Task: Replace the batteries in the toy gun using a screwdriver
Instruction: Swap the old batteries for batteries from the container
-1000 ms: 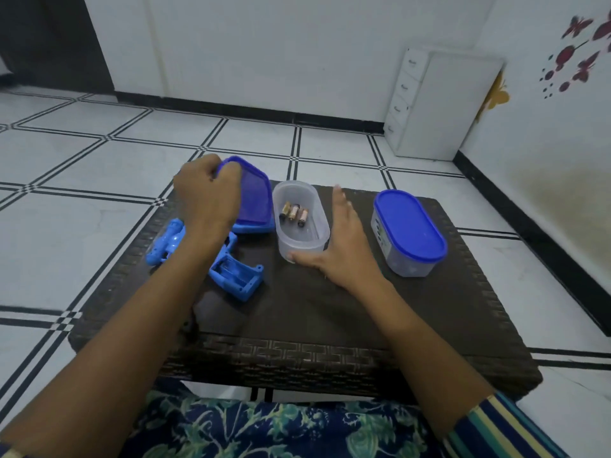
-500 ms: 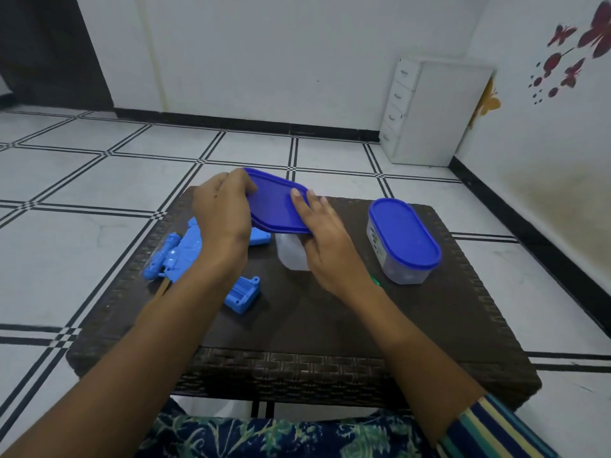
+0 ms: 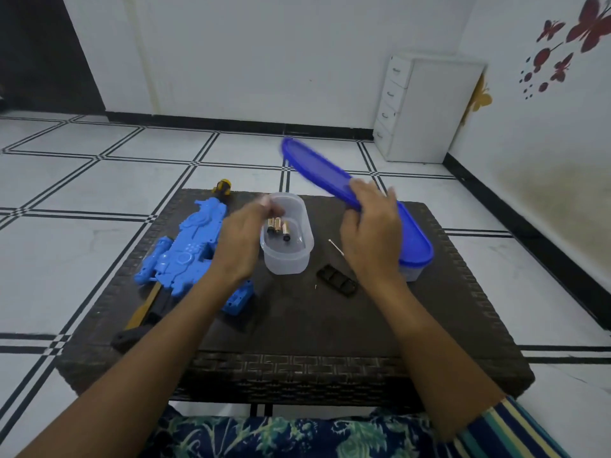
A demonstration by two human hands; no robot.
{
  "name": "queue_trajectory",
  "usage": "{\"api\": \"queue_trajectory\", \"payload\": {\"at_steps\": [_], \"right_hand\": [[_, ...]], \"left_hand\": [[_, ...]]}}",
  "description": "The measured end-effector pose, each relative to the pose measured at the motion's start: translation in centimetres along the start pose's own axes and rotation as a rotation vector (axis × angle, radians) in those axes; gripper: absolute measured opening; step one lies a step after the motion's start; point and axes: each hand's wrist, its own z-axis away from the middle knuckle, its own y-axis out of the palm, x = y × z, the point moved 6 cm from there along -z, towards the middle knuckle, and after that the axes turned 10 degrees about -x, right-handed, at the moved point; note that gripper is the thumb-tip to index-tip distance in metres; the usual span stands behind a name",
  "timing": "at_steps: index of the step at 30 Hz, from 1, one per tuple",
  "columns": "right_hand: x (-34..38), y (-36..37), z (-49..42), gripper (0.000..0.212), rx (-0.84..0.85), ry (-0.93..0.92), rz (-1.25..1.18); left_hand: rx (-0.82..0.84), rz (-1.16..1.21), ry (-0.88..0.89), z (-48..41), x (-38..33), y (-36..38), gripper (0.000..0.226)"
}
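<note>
The toy gun is bright blue moulded plastic with raised ridges and round studs, lying flat left of centre on the dark woven counter. A screwdriver with a yellow-and-black handle shows just above it. Three gold-and-black batteries lie in an open clear tub at centre; their print is too small to read. The left hand reaches over the tub's rim, its fingers too blurred to tell whether they pinch anything. The right hand has its fingers clamped on a tilted blue lid.
</note>
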Motion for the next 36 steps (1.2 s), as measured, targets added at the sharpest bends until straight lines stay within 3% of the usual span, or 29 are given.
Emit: {"api": "queue_trajectory", "payload": {"at_steps": [4,7,11,13,18,22,27,30,36], "right_hand": [[-1.8,-3.4,-1.5,0.036,-0.093,0.075,0.201],[-3.7,-4.3,-1.5,0.026,0.002,0.165,0.426],[-5.2,-3.4,-0.8,0.018,0.250,0.233,0.642],[-5.2,-3.3,-0.6,0.017,0.276,0.222,0.654],[-6.0,-2.2,-0.4,0.046,0.353,0.259,0.602],[-5.6,-1.7,-0.4,0.044,0.317,0.255,0.581],[-0.8,-0.6,-1.1,0.024,0.168,0.093,0.179],[2.6,2.8,-0.4,0.026,0.337,-0.045,0.149],[4.4,10.4,1.2,0.030,0.719,-0.314,0.566]], "left_hand": [[0.362,-0.616,0.250,1.0,2.7,1.4,0.038],[0.458,-0.877,0.314,1.5,3.0,2.0,0.038],[0.464,-0.795,0.310,1.6,2.4,1.9,0.049],[0.470,-0.742,0.312,1.6,2.2,2.0,0.040],[0.504,-0.717,0.309,1.4,2.6,2.0,0.034],[0.501,-0.659,0.340,1.5,2.3,1.5,0.037],[0.361,-0.597,0.411,0.8,1.6,-0.3,0.038],[0.322,-0.614,0.391,0.3,2.1,-1.4,0.046],[0.383,-0.585,0.365,0.6,2.7,-1.9,0.054]]}}
